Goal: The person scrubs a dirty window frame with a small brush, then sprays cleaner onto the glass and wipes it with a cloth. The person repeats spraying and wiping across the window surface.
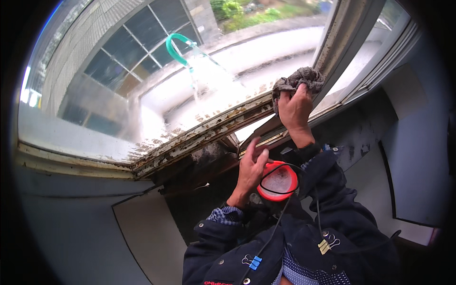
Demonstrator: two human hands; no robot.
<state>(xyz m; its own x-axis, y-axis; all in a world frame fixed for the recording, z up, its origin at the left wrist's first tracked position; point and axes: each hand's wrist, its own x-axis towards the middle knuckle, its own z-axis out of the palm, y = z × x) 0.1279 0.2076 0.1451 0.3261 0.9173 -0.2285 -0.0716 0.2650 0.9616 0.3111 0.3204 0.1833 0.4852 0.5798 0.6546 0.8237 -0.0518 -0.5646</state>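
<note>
My right hand (295, 107) grips a bunched grey-brown cloth (301, 83) and presses it against the lower right corner of a window sash frame (213, 124), whose paint is peeling and rusty. Below and to the left, my left hand (251, 169) holds nothing, its fingers apart and slightly blurred. Just beside it is a red bucket (295, 185) with foamy, cloudy liquid inside. The window pane (149, 103) carries brownish smears along its bottom edge. I cannot tell whether my left hand touches the bucket.
A black cable (281, 217) loops across the bucket and is clipped to my dark jacket. A green curved handle or hose (174, 48) shows at the glass. A second window frame (370, 74) stands at right. Pale panels (149, 231) line the wall below.
</note>
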